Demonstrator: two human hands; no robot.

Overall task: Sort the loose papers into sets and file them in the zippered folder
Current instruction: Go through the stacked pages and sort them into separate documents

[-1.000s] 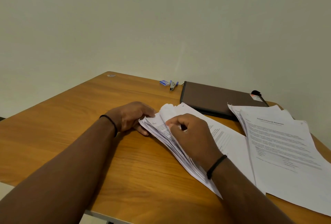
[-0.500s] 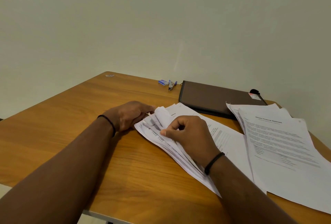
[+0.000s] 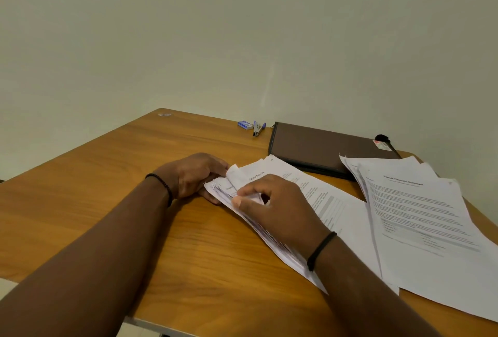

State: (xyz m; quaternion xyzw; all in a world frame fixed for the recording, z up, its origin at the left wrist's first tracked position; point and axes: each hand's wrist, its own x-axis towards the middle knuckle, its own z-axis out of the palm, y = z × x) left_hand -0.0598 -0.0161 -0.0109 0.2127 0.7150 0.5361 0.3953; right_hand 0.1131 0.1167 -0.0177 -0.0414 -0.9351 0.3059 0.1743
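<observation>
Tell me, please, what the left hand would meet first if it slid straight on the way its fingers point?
The left hand points right, so its fingers already touch the near corner of the paper stack; going on, it would likely push into those sheets.

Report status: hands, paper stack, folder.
Left hand steadies paper stack at its corner. Right hand pinches top sheets' curled corner. Zippered folder closed, second paper pile overlapping its near corner.
</observation>
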